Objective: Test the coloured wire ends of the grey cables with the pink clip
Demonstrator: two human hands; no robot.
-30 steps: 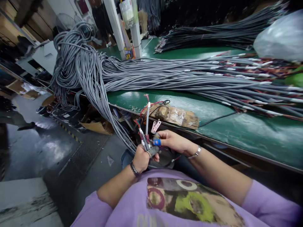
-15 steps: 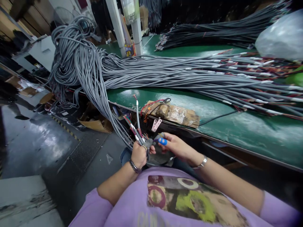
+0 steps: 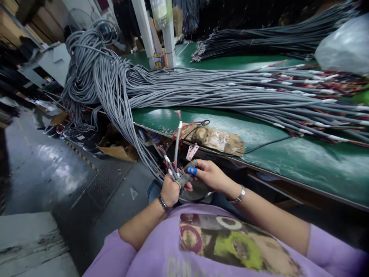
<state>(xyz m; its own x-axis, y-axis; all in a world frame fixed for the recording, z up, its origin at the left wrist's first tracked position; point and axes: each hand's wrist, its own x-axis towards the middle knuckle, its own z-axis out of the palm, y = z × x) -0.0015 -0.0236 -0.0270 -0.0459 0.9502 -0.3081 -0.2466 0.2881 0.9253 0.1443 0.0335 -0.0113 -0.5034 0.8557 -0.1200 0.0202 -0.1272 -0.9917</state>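
My left hand [image 3: 170, 191] is wrapped round a handful of grey cables [image 3: 145, 157] near their ends. Out of the top of that fist stick stripped ends with white sleeves and thin coloured wires [image 3: 167, 161]. One grey cable end [image 3: 178, 142] stands up taller than the others, bare strands at its tip. Close beside the left thumb, my right hand [image 3: 211, 177] has its fingertips pinched together at the wire ends. What lies between those fingertips is too small to make out. Grey covers sit on some fingers of both hands, and a blue band wraps a right finger.
A green workbench [image 3: 276, 154] carries a long spread of grey cables [image 3: 201, 90] and black cable bundles [image 3: 259, 42] behind. At its near edge are a taped wooden block [image 3: 219, 140] and a pink clip [image 3: 191, 152]. An open cardboard box [image 3: 117, 148] sits below, left.
My right hand has moved left, closer to my left hand and the wire ends. The tall cable end has shifted right and stands higher. My left hand keeps its grip.
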